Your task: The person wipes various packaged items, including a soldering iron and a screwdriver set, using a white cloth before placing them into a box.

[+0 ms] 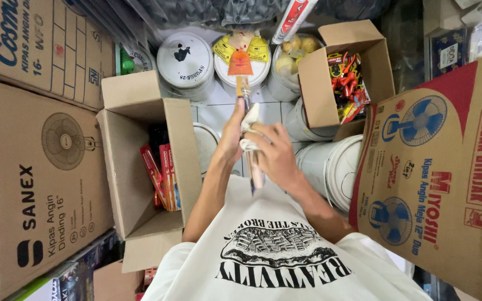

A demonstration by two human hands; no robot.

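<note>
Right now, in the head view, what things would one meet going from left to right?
Large brown fan carton → open box with red packets → left hand → right hand → open box of red tools → tilted fan carton.

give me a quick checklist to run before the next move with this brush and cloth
1. Left hand grips the brush: ok, closed around the handle.
2. Right hand holds the white cloth: ok, wrapped against the handle.
3. Orange brush head is clear of the white bucket behind it: cannot tell, no height cue.
4. Open cardboard box is clear of the left forearm: cannot tell, they sit very close.
5. Handle is clean under the cloth: cannot tell, hidden.
</note>
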